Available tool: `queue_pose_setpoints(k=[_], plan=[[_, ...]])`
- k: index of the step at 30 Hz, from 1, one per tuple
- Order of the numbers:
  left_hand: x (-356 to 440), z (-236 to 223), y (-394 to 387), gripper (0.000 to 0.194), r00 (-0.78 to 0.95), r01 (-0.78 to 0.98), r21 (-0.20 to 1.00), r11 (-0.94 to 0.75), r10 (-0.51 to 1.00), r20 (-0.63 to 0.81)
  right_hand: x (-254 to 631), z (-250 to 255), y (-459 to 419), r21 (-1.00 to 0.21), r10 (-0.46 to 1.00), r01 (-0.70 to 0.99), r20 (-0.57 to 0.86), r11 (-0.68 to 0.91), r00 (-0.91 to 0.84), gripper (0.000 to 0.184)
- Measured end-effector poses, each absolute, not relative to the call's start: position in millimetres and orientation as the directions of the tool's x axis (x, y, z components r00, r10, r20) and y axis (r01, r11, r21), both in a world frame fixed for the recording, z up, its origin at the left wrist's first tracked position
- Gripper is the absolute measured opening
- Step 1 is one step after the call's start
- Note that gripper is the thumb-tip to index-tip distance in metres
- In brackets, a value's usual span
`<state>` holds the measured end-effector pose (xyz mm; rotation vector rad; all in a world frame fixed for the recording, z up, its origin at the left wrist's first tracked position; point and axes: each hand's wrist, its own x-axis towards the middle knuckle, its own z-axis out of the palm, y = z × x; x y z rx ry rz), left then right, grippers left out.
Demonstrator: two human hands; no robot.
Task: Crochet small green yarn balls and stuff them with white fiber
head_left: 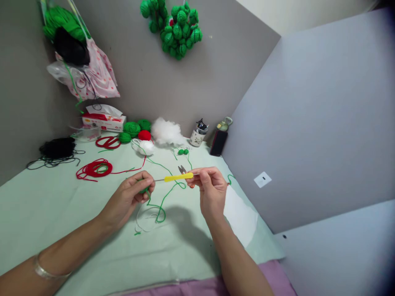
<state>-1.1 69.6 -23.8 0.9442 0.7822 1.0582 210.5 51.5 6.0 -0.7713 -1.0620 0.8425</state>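
Observation:
My left hand (134,193) is pinched shut on a small green crochet piece (144,190). My right hand (210,187) is closed on the yellow-handled crochet hook (178,177), whose metal tip points left into the green piece. Green yarn (160,207) trails from the piece in loops over the pale green table cover (61,213), beside a strand of white yarn (145,220). Small snips (182,168) lie just beyond the hook.
Red yarn coils (95,168), black yarn (57,148), green and red yarn balls (135,128), white stuffing (166,130), a tissue box (103,119) and a jar (197,135) sit at the back. Green crochet balls (177,26) and a bag (92,76) hang on the wall. A grey partition (308,123) stands right.

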Motion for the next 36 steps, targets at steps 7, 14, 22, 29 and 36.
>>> queue_pose_setpoints(k=[7,14,22,29,36], plan=[[5.7,-21.9,63.1,0.026,0.412,-0.356,0.892,0.277,0.904,-0.116,204.9,1.5,49.5,-0.925,0.925,-0.126,0.370,0.358,-0.086,0.018],[4.3,-21.2,63.0,0.037,0.434,-0.417,0.863,0.285,0.897,-0.086,200.9,-3.5,53.9,-0.933,0.950,-0.195,0.311,0.302,-0.020,0.022],[1.6,-21.9,64.6,0.020,0.481,-0.466,0.831,0.303,0.875,-0.050,201.4,-4.6,55.3,-0.932,0.959,-0.228,0.280,0.281,0.036,0.023],[0.3,-24.1,65.7,0.016,0.486,-0.501,0.804,0.321,0.873,-0.045,202.8,-6.9,55.3,-0.927,0.956,-0.238,0.291,0.289,0.031,0.019],[2.4,-17.1,62.8,0.023,0.497,-0.540,0.767,0.347,0.867,-0.043,199.7,-8.7,53.8,-0.933,0.948,-0.180,0.318,0.310,-0.014,0.018]])
